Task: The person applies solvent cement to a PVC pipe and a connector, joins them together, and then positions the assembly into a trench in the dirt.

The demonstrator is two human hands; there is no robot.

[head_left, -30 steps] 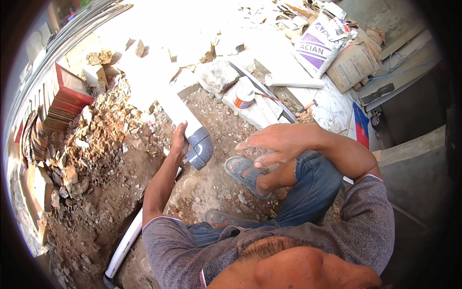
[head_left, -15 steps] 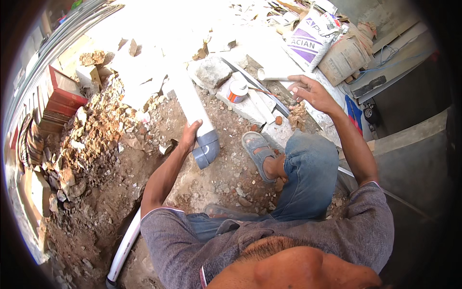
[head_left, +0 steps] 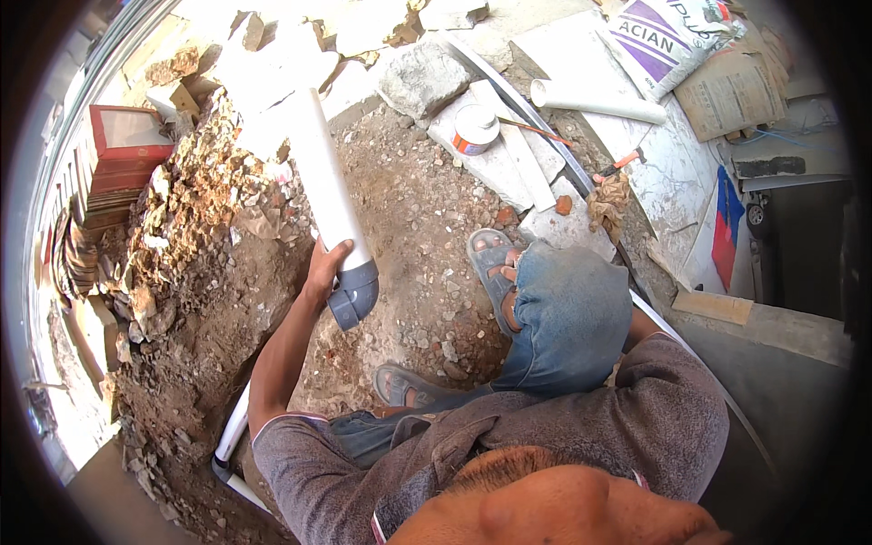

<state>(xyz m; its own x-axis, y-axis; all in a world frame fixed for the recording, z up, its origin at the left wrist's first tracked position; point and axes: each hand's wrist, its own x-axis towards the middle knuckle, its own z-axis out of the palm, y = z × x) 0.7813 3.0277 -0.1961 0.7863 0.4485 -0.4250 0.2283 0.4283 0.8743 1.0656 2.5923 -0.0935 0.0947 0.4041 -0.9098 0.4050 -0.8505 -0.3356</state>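
Note:
My left hand [head_left: 329, 270] is closed round the lower end of a long white plastic pipe [head_left: 325, 173], just above its grey elbow fitting [head_left: 353, 295]. The pipe slants away from me into bright glare, the elbow's mouth facing down toward the near side. My right forearm passes behind my bent knee, hiding most of that hand. What look like fingertips of my right hand [head_left: 512, 264] show beside the knee at the sandal [head_left: 495, 277]; whether they grip anything is hidden. Beyond my foot, a white tin [head_left: 475, 128] with an orange label stands on a stone slab.
Rubble [head_left: 204, 209] is heaped on the left by a stack of red-edged tiles [head_left: 132, 150]. A rock [head_left: 422, 80], a short white pipe [head_left: 599, 101], an orange-handled hammer [head_left: 619, 164] and sacks [head_left: 668, 45] lie ahead to the right. Another jointed pipe [head_left: 233, 427] lies low left.
My right hand has dropped from the air near the short white pipe to behind my knee. The long pipe and elbow have shifted left with my left hand. The view has also shifted.

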